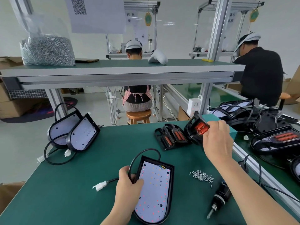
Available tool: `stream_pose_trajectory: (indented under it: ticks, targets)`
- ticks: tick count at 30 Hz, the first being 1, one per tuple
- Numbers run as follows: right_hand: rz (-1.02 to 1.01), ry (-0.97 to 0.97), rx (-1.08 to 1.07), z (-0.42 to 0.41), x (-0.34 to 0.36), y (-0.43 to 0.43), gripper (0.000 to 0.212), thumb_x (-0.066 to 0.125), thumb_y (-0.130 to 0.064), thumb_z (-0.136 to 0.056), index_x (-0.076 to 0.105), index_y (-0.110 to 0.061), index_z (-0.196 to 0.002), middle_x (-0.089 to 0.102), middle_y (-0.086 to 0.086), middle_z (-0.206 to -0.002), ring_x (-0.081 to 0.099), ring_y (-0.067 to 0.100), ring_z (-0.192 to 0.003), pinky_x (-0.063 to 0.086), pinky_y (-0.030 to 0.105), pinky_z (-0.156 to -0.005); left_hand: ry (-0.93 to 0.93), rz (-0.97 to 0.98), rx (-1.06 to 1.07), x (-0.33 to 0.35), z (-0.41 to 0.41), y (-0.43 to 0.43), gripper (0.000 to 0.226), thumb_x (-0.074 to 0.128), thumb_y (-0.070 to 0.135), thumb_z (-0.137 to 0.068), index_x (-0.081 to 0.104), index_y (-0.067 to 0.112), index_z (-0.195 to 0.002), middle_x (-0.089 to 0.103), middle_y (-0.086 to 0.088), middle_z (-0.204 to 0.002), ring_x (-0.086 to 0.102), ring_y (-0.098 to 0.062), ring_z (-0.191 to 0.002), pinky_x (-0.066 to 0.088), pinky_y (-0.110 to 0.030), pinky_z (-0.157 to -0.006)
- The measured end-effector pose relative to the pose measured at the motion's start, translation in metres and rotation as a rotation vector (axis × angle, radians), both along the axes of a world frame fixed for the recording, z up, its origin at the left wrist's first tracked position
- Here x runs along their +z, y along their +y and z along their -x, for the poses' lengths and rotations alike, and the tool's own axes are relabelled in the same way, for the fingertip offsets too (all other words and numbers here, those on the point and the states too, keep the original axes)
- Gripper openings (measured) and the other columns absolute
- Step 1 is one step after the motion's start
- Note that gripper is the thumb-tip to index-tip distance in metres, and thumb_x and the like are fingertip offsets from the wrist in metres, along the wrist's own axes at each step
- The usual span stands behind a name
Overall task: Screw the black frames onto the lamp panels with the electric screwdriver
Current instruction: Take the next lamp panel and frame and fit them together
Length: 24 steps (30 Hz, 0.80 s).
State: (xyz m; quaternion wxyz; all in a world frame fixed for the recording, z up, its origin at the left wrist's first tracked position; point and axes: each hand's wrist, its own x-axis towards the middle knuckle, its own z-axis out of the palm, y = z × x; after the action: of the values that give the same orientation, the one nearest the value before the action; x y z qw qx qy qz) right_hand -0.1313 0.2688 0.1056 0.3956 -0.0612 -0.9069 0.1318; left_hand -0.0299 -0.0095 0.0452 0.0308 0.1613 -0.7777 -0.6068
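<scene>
A lamp panel (154,190) with a white LED board in a black housing lies flat on the green table in front of me. My left hand (128,184) grips its left edge and its black cable. My right hand (217,140) holds a black frame (197,127) with red-orange lenses, lifted and tilted above the table at the right. Two more black frames (172,137) lean together beside it. The electric screwdriver (219,198) lies on the table at the lower right. A small pile of screws (202,174) lies just above it.
Two lamp panels (76,132) with cables lean together at the far left. Finished lamps (276,138) pile up on the conveyor at the right. A shelf overhead carries a bag of screws (47,49). Two people work beyond the table.
</scene>
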Motion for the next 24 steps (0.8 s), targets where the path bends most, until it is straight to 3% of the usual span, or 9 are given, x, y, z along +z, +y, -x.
stream_pose_trajectory:
  ticks: [2,5,7,9,13,16,18,21,24]
  targets:
    - [0.052,0.059,-0.019,-0.004,0.004,0.004,0.023,0.058,-0.003,-0.090,0.060,0.001,-0.112,0.050,0.018,-0.105,0.049,0.037,-0.100,0.046,0.042,-0.058,0.007,-0.016,-0.014,-0.001,-0.002,0.001,0.042,0.066,0.009,-0.087,0.044,0.028,-0.118,0.064,0.000,-0.089,0.059,-0.013,-0.072,0.044,-0.020,-0.056]
    - [0.133,0.117,-0.022,-0.010,0.009,0.007,0.025,0.051,-0.006,-0.091,0.059,-0.001,-0.115,0.050,0.018,-0.110,0.048,0.037,-0.105,0.050,0.046,-0.064,-0.003,-0.031,-0.027,0.003,-0.007,0.004,0.017,0.067,0.030,-0.091,0.056,0.025,-0.104,0.064,0.002,-0.088,0.058,-0.012,-0.072,0.048,-0.022,-0.057]
    - [0.178,0.119,-0.027,-0.013,0.011,0.008,0.024,0.050,-0.003,-0.093,0.058,-0.002,-0.116,0.050,0.018,-0.112,0.048,0.037,-0.107,0.049,0.045,-0.067,-0.020,-0.050,-0.006,0.007,-0.009,0.004,0.028,0.058,0.044,-0.093,0.059,0.017,-0.088,0.059,0.001,-0.079,0.051,-0.011,-0.065,0.045,-0.023,-0.056]
    - [0.206,0.133,-0.013,-0.018,0.012,0.008,0.023,0.050,0.000,-0.094,0.057,-0.002,-0.116,0.050,0.018,-0.114,0.048,0.037,-0.109,0.043,0.039,-0.067,-0.061,-0.098,0.017,0.009,-0.008,0.001,0.043,0.049,0.051,-0.097,0.063,0.013,-0.083,0.061,0.002,-0.078,0.053,-0.011,-0.070,0.042,-0.028,-0.065]
    - [0.317,0.178,0.082,-0.027,0.015,0.013,0.020,0.046,0.000,-0.099,0.057,-0.001,-0.116,0.051,0.016,-0.116,0.049,0.034,-0.110,0.036,0.033,-0.077,-0.054,-0.083,0.001,0.007,-0.009,-0.006,0.036,0.054,0.053,-0.094,0.064,0.019,-0.097,0.065,0.010,-0.093,0.059,-0.008,-0.086,0.041,-0.031,-0.079]
    - [0.473,0.185,0.301,-0.036,0.020,0.014,0.017,0.045,-0.001,-0.102,0.057,-0.004,-0.113,0.051,0.006,-0.111,0.051,0.025,-0.105,0.036,0.020,-0.086,0.087,0.009,0.009,0.008,-0.010,-0.008,0.046,0.070,0.046,-0.087,0.051,0.024,-0.124,0.057,0.012,-0.117,0.055,-0.005,-0.110,0.041,-0.029,-0.094]
    - [0.665,0.129,0.469,-0.043,0.022,0.008,0.018,0.046,-0.002,-0.104,0.057,-0.014,-0.112,0.056,0.001,-0.110,0.054,0.018,-0.105,0.038,0.015,-0.090,0.241,0.103,0.038,0.014,-0.012,-0.007,0.054,0.072,0.043,-0.086,0.047,0.028,-0.130,0.048,0.015,-0.124,0.048,-0.004,-0.119,0.038,-0.028,-0.101]
    - [0.899,0.036,0.702,-0.051,0.020,-0.005,0.018,0.047,-0.009,-0.105,0.060,-0.020,-0.110,0.064,-0.007,-0.103,0.058,0.010,-0.097,0.046,0.025,-0.092,0.442,0.120,0.054,0.038,-0.014,-0.002,0.025,0.067,0.044,-0.089,0.059,0.039,-0.112,0.051,0.024,-0.113,0.054,0.002,-0.109,0.042,-0.023,-0.092]
    - [0.981,0.024,0.838,-0.054,0.016,-0.018,0.017,0.049,-0.021,-0.098,0.063,-0.022,-0.108,0.066,-0.016,-0.094,0.058,0.005,-0.090,0.047,0.018,-0.087,0.444,-0.051,0.006,0.063,-0.015,0.004,0.009,0.061,0.046,-0.094,0.068,0.040,-0.094,0.066,0.010,-0.103,0.067,-0.006,-0.087,0.050,-0.019,-0.075]
